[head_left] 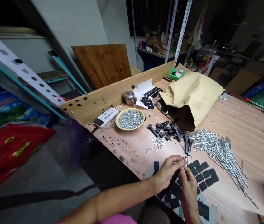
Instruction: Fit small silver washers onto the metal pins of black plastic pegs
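Pinching a small dark part (pixel 176 175) together, the left hand (pixel 166 174) and right hand (pixel 188 191) work close over black pads (pixel 199 177) within easy reach.

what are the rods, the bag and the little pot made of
The rods look like plated steel, bright silvery sheen. The bag looks like kraft paper, matte tan and creased. The pot seems polished stainless steel from its mirror shine, though aluminium is possible.
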